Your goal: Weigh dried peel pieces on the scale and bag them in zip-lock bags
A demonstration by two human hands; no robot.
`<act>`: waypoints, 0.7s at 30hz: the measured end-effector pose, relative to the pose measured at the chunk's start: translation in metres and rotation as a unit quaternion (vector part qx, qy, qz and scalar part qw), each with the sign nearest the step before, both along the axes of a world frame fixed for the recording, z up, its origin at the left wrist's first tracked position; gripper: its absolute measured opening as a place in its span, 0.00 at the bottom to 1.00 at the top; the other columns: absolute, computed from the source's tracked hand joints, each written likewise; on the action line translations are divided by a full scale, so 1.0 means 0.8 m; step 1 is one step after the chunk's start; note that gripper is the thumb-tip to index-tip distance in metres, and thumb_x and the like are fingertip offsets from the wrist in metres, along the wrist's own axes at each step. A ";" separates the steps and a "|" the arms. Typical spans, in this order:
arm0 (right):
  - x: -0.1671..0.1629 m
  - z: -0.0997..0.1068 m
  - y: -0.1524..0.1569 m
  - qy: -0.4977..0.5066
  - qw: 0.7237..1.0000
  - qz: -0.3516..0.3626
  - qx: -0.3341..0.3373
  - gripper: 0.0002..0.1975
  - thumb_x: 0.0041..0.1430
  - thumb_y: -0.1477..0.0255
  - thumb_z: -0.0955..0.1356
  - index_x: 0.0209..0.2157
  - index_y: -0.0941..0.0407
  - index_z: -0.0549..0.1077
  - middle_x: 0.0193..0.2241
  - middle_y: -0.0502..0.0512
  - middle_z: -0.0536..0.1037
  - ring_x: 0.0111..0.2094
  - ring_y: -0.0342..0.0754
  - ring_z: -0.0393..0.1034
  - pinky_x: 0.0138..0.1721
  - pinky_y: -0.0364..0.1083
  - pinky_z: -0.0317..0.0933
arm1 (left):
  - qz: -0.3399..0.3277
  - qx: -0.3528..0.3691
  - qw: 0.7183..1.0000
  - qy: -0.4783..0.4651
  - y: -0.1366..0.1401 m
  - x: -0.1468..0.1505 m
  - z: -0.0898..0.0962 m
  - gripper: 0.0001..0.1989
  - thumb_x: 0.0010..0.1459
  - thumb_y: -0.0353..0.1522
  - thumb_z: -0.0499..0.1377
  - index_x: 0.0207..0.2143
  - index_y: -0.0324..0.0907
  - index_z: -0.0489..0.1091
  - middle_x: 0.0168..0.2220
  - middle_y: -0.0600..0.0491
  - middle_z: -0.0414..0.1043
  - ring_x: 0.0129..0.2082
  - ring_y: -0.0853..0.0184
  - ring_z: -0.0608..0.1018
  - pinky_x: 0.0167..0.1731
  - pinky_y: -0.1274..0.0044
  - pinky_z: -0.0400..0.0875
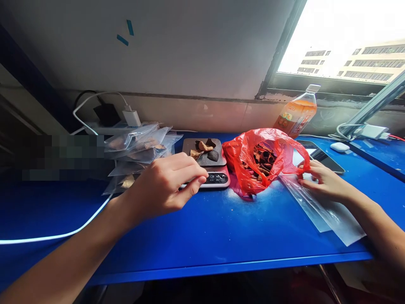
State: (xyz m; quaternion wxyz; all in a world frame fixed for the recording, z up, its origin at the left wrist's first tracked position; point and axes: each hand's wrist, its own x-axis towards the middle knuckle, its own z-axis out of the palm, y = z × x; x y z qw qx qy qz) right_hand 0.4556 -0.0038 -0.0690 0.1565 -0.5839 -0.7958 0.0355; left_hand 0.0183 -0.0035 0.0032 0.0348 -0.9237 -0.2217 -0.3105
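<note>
A kitchen scale (pixel 218 179) with a row of buttons stands mid-table. Several curled dried pieces, brown and dark, like peel (pixel 206 146), rest on its plate. In front of the scale's left part is my left hand (pixel 172 179), thumb and fingers drawn together; any item between them is hidden. To the scale's right, a red plastic bag (pixel 243 147) gapes open with many dark dried pieces (pixel 264 160) inside. My right hand (pixel 322 179) pinches the bag's right edge. Flat clear plastic bags (pixel 335 215) lie under and in front of that hand.
Filled clear zip bags (pixel 142 145) are piled left of the scale. A white charger (pixel 131 116) and a cable lie there. Behind the red bag stands an orange drink bottle (pixel 299 112). A phone (pixel 319 156) and a white earbud case (pixel 339 147) lie at right on the blue table (pixel 221 236).
</note>
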 end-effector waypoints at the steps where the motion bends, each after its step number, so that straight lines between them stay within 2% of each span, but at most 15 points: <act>1: 0.000 -0.001 -0.002 0.006 1.000 -0.008 0.000 0.09 0.55 0.68 0.64 0.35 0.52 0.74 0.49 0.62 0.72 0.53 0.58 0.65 0.53 0.53 0.60 | 0.000 0.001 1.000 -0.001 -0.001 0.001 0.000 0.08 0.62 0.27 0.53 0.34 0.39 0.72 0.31 0.51 0.76 0.31 0.67 0.75 0.34 0.75 0.70; 4: 0.001 -0.004 -0.004 0.019 1.000 -0.009 0.002 0.16 0.54 0.67 0.65 0.45 0.52 0.71 0.58 0.62 0.65 0.61 0.59 0.57 0.59 0.55 0.54 | -0.002 0.003 1.000 -0.002 -0.001 0.003 -0.001 0.08 0.62 0.27 0.54 0.33 0.39 0.73 0.31 0.51 0.76 0.31 0.67 0.76 0.34 0.75 0.71; 6: 0.000 -0.005 -0.001 0.016 1.000 0.001 0.009 0.14 0.54 0.68 0.65 0.44 0.52 0.72 0.55 0.62 0.68 0.60 0.59 0.59 0.60 0.55 0.53 | -0.004 0.006 1.000 0.005 0.000 0.001 0.001 0.08 0.62 0.27 0.54 0.34 0.39 0.73 0.31 0.51 0.76 0.32 0.67 0.76 0.35 0.75 0.71; 9: -0.003 -0.007 0.004 0.008 0.999 0.003 0.044 0.10 0.54 0.70 0.65 0.39 0.52 0.72 0.49 0.63 0.72 0.54 0.58 0.65 0.57 0.54 0.56 | 0.008 0.026 1.000 -0.006 0.002 -0.014 0.012 0.07 0.62 0.27 0.54 0.35 0.39 0.72 0.32 0.51 0.76 0.33 0.67 0.76 0.36 0.74 0.71; 11: -0.005 -0.006 0.007 -0.003 0.999 -0.005 0.054 0.09 0.53 0.71 0.65 0.37 0.52 0.72 0.47 0.62 0.73 0.51 0.57 0.67 0.55 0.55 0.58 | 0.044 0.045 0.997 -0.041 0.002 -0.028 0.022 0.07 0.62 0.27 0.55 0.37 0.39 0.72 0.34 0.52 0.75 0.34 0.68 0.76 0.36 0.75 0.70; 14: -0.006 -0.005 0.012 -0.023 0.999 -0.014 0.033 0.05 0.52 0.72 0.64 0.32 0.53 0.70 0.41 0.61 0.75 0.46 0.57 0.68 0.51 0.55 0.60 | 0.119 0.061 0.986 -0.096 0.002 -0.048 0.033 0.07 0.62 0.28 0.54 0.38 0.41 0.72 0.35 0.56 0.75 0.35 0.70 0.75 0.37 0.76 0.69; 16: -0.005 -0.004 0.016 -0.031 0.999 0.000 0.018 0.03 0.52 0.71 0.63 0.29 0.53 0.68 0.36 0.59 0.75 0.41 0.55 0.68 0.48 0.53 0.62 | 0.147 0.061 0.982 -0.106 0.004 -0.054 0.034 0.08 0.63 0.29 0.54 0.38 0.42 0.72 0.35 0.57 0.74 0.35 0.69 0.75 0.37 0.76 0.69; 19: 0.007 -0.001 0.016 -0.058 0.997 0.016 0.040 0.03 0.54 0.70 0.62 0.30 0.53 0.67 0.33 0.60 0.74 0.38 0.55 0.68 0.45 0.53 0.62 | 0.130 0.046 0.986 -0.088 0.006 -0.053 0.027 0.07 0.63 0.30 0.54 0.37 0.43 0.72 0.34 0.55 0.75 0.34 0.67 0.75 0.36 0.74 0.69; 21: 0.023 0.003 0.008 -0.079 0.990 -0.035 0.110 0.04 0.55 0.68 0.63 0.32 0.52 0.66 0.34 0.62 0.74 0.38 0.56 0.68 0.45 0.54 0.61 | 0.102 0.034 0.991 -0.074 0.008 -0.047 0.022 0.07 0.62 0.29 0.54 0.36 0.44 0.71 0.33 0.54 0.75 0.34 0.66 0.76 0.36 0.72 0.70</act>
